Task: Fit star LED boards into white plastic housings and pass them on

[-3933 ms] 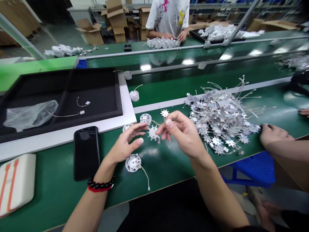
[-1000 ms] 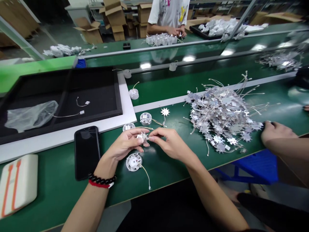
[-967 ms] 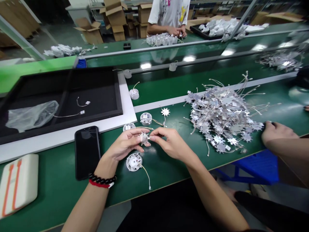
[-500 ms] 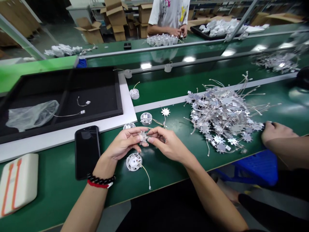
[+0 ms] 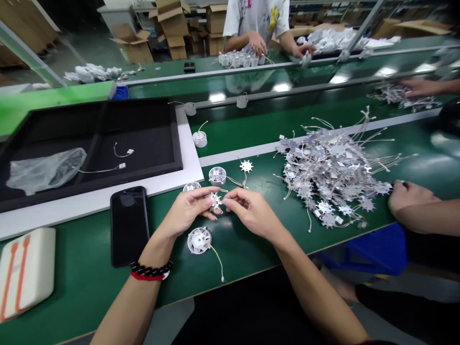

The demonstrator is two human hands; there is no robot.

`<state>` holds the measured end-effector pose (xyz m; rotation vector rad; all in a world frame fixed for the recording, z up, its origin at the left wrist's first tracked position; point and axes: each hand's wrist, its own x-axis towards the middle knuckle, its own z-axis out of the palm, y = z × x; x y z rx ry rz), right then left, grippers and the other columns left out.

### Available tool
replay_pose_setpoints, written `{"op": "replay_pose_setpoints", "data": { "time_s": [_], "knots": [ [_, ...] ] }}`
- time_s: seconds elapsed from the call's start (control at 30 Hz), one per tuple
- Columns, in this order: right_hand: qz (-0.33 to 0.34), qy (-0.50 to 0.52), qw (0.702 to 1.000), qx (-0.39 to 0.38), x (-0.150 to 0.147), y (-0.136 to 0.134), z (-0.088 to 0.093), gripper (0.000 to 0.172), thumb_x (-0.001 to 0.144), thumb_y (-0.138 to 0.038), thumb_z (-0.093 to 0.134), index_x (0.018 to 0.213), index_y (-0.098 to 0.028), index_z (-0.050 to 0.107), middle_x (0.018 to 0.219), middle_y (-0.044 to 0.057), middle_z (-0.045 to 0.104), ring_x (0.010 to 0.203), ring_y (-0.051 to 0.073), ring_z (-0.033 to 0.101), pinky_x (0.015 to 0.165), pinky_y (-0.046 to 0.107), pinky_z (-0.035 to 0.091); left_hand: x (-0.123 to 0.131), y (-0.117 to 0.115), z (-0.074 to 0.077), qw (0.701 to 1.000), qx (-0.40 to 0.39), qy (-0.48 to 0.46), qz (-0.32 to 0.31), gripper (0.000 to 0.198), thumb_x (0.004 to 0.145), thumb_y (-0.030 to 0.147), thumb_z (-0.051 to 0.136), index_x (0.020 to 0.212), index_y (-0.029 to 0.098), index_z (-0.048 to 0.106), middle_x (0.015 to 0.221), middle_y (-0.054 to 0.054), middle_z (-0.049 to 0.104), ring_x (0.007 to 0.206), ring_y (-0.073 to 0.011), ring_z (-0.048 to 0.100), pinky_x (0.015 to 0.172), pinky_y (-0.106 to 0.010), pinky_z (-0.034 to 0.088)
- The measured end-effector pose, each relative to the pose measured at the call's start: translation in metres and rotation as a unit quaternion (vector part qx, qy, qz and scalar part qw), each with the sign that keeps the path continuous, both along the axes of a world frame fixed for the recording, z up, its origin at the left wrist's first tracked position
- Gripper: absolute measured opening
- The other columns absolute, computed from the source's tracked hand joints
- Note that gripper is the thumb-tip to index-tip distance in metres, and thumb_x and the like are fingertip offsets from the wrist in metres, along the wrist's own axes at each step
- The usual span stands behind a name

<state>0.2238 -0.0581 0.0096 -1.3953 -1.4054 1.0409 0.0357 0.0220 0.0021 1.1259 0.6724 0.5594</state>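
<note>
My left hand [image 5: 187,211] holds a silver star-shaped metal piece [image 5: 216,202] between thumb and fingers. From the right, my right hand [image 5: 247,211] pinches at the edge of that same piece, where a short wire shows. Just below them, a round white finned part [image 5: 199,240] with a yellowish wire lies on the green table. Beyond my fingers sit a white round housing [image 5: 217,176] and another one [image 5: 191,187], partly covered by my left hand. A loose star-shaped plate [image 5: 246,166] lies to their right.
A big pile of wired star plates [image 5: 330,167] is at the right, beside another person's hand [image 5: 411,197]. A phone [image 5: 129,226], a white case [image 5: 27,273] and a black tray [image 5: 136,139] are at the left. Across the table stands a person [image 5: 257,24].
The metal piece has turned slightly between my hands. Across the table, the person's hands have moved apart, one reaching right. Another person's hand has appeared at the far right pile.
</note>
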Motion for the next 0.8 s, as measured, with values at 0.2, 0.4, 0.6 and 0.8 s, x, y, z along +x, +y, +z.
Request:
{"op": "replay_pose_setpoints", "data": {
  "time_s": [0.2, 0.4, 0.6, 0.8],
  "knots": [
    [0.000, -0.015, 1.000, -0.008, -0.0001, 0.0009, 0.0016, 0.015, 0.093, -0.024, 0.055, 0.080, -0.019, 0.061, 0.075, 0.001, 0.066, 0.066, 0.014, 0.055, 0.063, 0.027, 0.041, 0.0015, -0.0002, 0.0006, 1.000, 0.021, 0.021, 0.010, 0.051, 0.077, 0.041, 0.086, 0.117, 0.012, 0.073, 0.079, -0.006, 0.075, 0.072, -0.0177, 0.074, 0.063, -0.023, 0.065],
    [0.007, 0.016, 0.999, -0.035, -0.0007, 0.0012, 0.0019, 0.018, 0.090, -0.035, 0.061, 0.088, -0.017, 0.067, 0.077, 0.002, 0.068, 0.061, 0.012, 0.054, 0.056, 0.025, 0.040, 0.0011, 0.0014, -0.0009, 0.997, 0.053, 0.046, 0.031, 0.051, 0.076, 0.043, 0.086, 0.116, 0.013, 0.074, 0.082, -0.005, 0.076, 0.068, -0.0169, 0.073, 0.067, -0.027, 0.065],
    [-0.008, 0.012, 0.998, -0.055, -0.0020, 0.0041, -0.0010, 0.021, 0.088, -0.035, 0.065, 0.079, -0.017, 0.070, 0.072, 0.001, 0.069, 0.060, 0.012, 0.053, 0.057, 0.026, 0.040, 0.0013, -0.0007, 0.0023, 0.993, 0.093, 0.074, 0.020, 0.049, 0.077, 0.041, 0.085, 0.115, 0.012, 0.074, 0.081, -0.008, 0.077, 0.065, -0.0186, 0.073, 0.066, -0.030, 0.064],
    [-0.017, 0.006, 0.999, -0.029, 0.0000, -0.0005, 0.0064, 0.017, 0.090, -0.030, 0.063, 0.080, -0.018, 0.070, 0.071, 0.000, 0.067, 0.062, 0.013, 0.053, 0.059, 0.027, 0.039, -0.0024, 0.0029, 0.0021, 0.982, 0.157, 0.063, 0.082, 0.042, 0.080, 0.046, 0.082, 0.107, 0.015, 0.076, 0.085, -0.006, 0.077, 0.073, -0.0171, 0.072, 0.073, -0.027, 0.061]
  ]
}}
